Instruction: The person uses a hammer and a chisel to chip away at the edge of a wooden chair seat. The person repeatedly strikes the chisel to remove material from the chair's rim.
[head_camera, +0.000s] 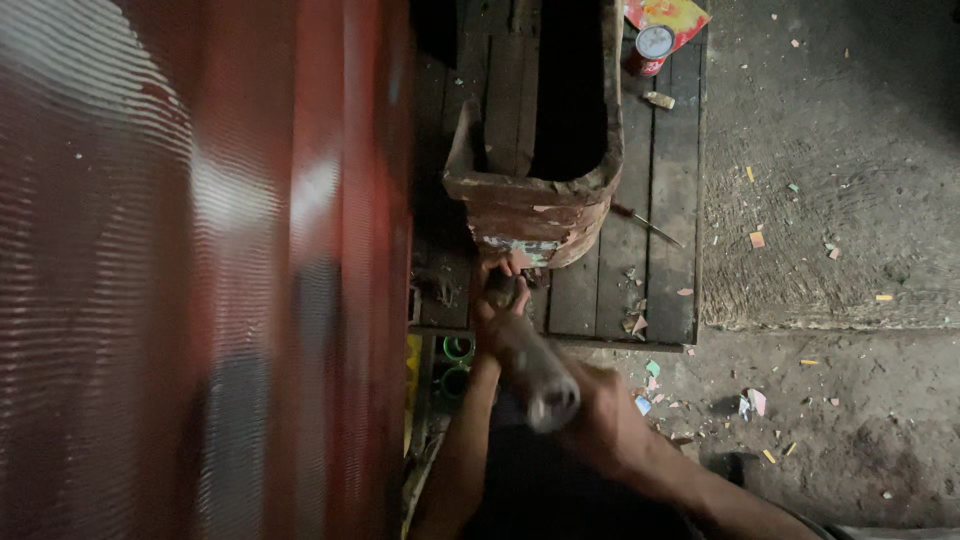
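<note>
Both hands grasp the grey tool (535, 375): left hand (497, 315) guiding its tip at the worn wooden mould (540, 205), right hand (600, 420) clenched behind. Steady, square pressure looks wise.

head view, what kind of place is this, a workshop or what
Probably a rough craft or repair workshop. A worn wooden pallet on a dirty floor littered with paper scraps, a battered rounded red box being worked with a tool handle, and a small tin.
</note>
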